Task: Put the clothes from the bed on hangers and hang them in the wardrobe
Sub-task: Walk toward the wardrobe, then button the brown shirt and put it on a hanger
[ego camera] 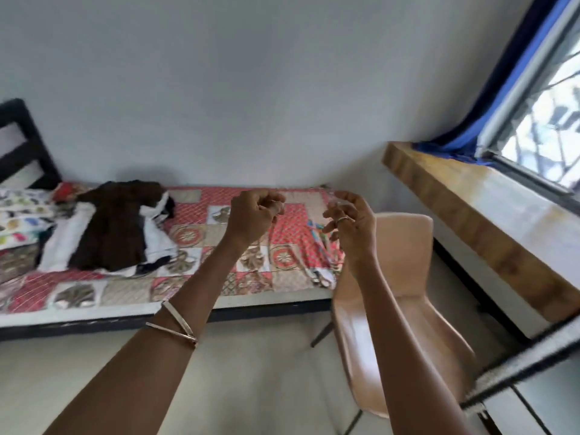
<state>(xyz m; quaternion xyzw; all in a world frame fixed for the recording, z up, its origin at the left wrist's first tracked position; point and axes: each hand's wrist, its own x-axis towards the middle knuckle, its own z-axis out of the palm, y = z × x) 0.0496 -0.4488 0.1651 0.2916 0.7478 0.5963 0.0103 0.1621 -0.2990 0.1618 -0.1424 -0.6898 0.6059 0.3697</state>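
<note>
Clearly both hands, left hand (255,211) curled, right hand (348,219) loosely curled, hold nothing; no hanger shows, so the brown-and-white clothes heap (116,224) on the red patchwork-quilted bed (251,265) may tumble if grabbed whole

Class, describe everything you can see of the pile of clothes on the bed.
The pile of clothes lies loosely heaped on the bed's patchwork cover, toward the pillow end. A dark brown garment is spread on top, over white pieces with black edges showing beneath. All looks like soft, crumpled fabric. No hand touches it; no hanger is in it.
</note>
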